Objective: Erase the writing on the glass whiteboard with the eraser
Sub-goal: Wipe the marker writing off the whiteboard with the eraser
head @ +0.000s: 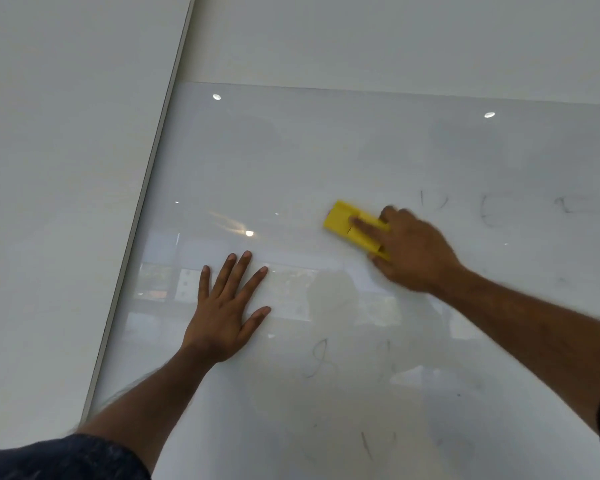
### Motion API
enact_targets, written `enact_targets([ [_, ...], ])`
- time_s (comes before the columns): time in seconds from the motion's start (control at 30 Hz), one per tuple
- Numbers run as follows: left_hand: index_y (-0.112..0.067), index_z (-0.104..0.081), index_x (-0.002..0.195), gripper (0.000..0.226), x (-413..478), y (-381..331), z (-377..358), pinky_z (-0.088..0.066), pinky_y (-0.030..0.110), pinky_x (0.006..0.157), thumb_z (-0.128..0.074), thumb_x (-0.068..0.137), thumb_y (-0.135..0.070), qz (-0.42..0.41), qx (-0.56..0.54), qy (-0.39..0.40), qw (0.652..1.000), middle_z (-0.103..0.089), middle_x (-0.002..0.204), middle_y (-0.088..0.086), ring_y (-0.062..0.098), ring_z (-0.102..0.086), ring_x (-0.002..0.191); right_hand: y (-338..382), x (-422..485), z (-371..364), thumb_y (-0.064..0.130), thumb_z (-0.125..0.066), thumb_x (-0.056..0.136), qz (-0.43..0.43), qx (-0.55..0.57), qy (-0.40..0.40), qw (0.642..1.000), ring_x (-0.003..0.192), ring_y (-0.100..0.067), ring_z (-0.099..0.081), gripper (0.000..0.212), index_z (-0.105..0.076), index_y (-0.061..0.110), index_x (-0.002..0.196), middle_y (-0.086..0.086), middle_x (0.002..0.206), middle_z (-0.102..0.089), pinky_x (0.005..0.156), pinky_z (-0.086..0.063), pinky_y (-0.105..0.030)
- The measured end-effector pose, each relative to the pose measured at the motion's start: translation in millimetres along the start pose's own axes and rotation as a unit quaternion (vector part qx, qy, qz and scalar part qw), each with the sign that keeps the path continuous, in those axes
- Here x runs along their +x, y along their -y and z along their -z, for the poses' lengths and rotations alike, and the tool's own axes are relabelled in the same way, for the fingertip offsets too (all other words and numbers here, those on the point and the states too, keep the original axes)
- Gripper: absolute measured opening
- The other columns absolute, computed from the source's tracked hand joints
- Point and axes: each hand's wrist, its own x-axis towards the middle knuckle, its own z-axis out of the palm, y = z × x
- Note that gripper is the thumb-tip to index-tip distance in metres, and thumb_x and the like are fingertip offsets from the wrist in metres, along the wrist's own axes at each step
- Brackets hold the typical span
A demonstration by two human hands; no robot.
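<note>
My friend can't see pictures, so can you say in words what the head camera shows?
The right hand holds a yellow eraser against a glass whiteboard, while the left hand rests flat on the glass with its fingers spread. Faint marker marks show to the right of the eraser and lower down the board.

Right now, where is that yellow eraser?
In the head view, the eraser sits flat against the whiteboard right of centre, held by the right hand, above and right of the left hand, left of faint writing.
</note>
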Motion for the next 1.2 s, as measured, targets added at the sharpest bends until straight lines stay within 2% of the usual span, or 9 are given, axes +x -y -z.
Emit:
enact_targets([
  [0.1, -0.034, -0.015, 0.159, 0.065, -1.2, 0.7, 0.7, 0.005, 0.051, 0.124, -0.022, 0.101, -0.062, 0.004, 0.006, 0.005, 1.0, -0.004, 0.17, -0.001, 0.021, 0.002, 0.156, -17.7, 8.8, 2.2, 0.038, -0.062, 0.084, -0.136, 0.039, -0.046, 0.989, 0.097, -0.037, -0.047, 0.068, -0.034, 0.031, 0.146, -0.016, 0.113, -0.044, 0.066, -0.048, -0.042],
  [0.17, -0.033, -0.015, 0.159, 0.066, -2.4, -0.4, 0.1, 0.007, 0.05, 0.124, -0.024, 0.1, -0.062, 0.007, 0.008, 0.008, 1.0, -0.003, 0.17, -0.001, 0.02, 0.003, 0.156, -8.2, 3.4, -2.2, 0.035, -0.063, 0.083, -0.152, 0.046, -0.064, 0.985, 0.094, -0.038, -0.046, 0.068, -0.036, 0.026, 0.145, -0.018, 0.11, -0.044, 0.063, -0.047, -0.042],
  [0.33, -0.027, -0.015, 0.159, 0.077, -13.7, 5.5, 0.0, 0.002, 0.052, 0.124, -0.031, 0.096, -0.067, -0.005, 0.026, 0.013, 1.0, -0.002, 0.17, 0.002, 0.023, 0.002, 0.156, 52.2, -44.3, -22.2, 0.033, -0.065, 0.08, 0.008, 0.061, -0.029, 0.998, 0.086, -0.036, -0.05, 0.069, -0.041, 0.023, 0.144, -0.019, 0.108, -0.051, 0.061, -0.049, -0.04],
  [0.43, -0.027, -0.015, 0.16, 0.079, -17.6, 6.8, 0.8, -0.001, 0.055, 0.124, -0.031, 0.095, -0.07, -0.008, 0.024, 0.015, 1.0, -0.002, 0.17, 0.002, 0.023, 0.001, 0.156, 50.8, -54.4, -22.3, 0.034, -0.068, 0.079, 0.081, 0.046, 0.003, 0.996, 0.081, -0.033, -0.052, 0.068, -0.044, 0.024, 0.142, -0.015, 0.104, -0.054, 0.059, -0.049, -0.039],
  [0.7, -0.025, -0.015, 0.16, 0.08, -15.1, 17.0, -3.4, -0.004, 0.058, 0.123, -0.031, 0.095, -0.069, -0.02, 0.042, -0.013, 0.999, -0.003, 0.17, 0.004, 0.024, -0.002, 0.156, 43.5, -38.7, -16.2, 0.034, -0.067, 0.081, -0.089, 0.043, -0.059, 0.993, 0.084, -0.036, -0.048, 0.069, -0.041, 0.025, 0.144, -0.017, 0.106, -0.051, 0.065, -0.047, -0.04],
  [0.83, -0.025, -0.016, 0.159, 0.079, -22.7, 18.3, -9.3, -0.005, 0.059, 0.123, -0.032, 0.095, -0.068, -0.02, 0.032, -0.026, 0.999, -0.006, 0.169, 0.004, 0.026, -0.004, 0.156, 95.6, -78.3, -28.5, 0.035, -0.062, 0.084, -0.003, 0.067, 0.007, 0.998, 0.083, -0.035, -0.049, 0.065, -0.041, 0.025, 0.144, -0.017, 0.107, -0.053, 0.067, -0.049, -0.041],
  [0.93, -0.025, -0.017, 0.159, 0.08, -30.4, 17.8, -15.5, -0.005, 0.06, 0.122, -0.032, 0.094, -0.069, -0.027, 0.022, -0.028, 0.999, -0.007, 0.169, 0.004, 0.026, -0.006, 0.156, 89.9, -85.0, -25.9, 0.034, -0.061, 0.084, 0.048, 0.054, 0.047, 0.996, 0.083, -0.031, -0.051, 0.064, -0.04, 0.03, 0.144, -0.013, 0.108, -0.054, 0.066, -0.047, -0.039],
  [1.13, -0.025, -0.017, 0.159, 0.08, -24.2, 18.3, -16.3, -0.006, 0.061, 0.122, -0.03, 0.094, -0.069, -0.026, 0.019, -0.022, 0.999, -0.005, 0.17, 0.003, 0.026, -0.005, 0.156, 30.3, -49.8, -5.0, 0.033, -0.064, 0.084, -0.184, 0.016, -0.003, 0.983, 0.094, -0.034, -0.05, 0.068, -0.034, 0.034, 0.145, -0.012, 0.115, -0.049, 0.069, -0.047, -0.041],
  [1.2, -0.025, -0.016, 0.159, 0.08, -19.7, 17.6, -13.6, -0.005, 0.061, 0.122, -0.029, 0.094, -0.069, -0.026, 0.015, -0.021, 0.999, -0.005, 0.17, 0.003, 0.026, -0.005, 0.156, 43.7, -56.0, -8.6, 0.033, -0.066, 0.082, -0.195, 0.037, -0.002, 0.98, 0.094, -0.034, -0.049, 0.069, -0.036, 0.032, 0.145, -0.012, 0.116, -0.049, 0.067, -0.048, -0.04],
])
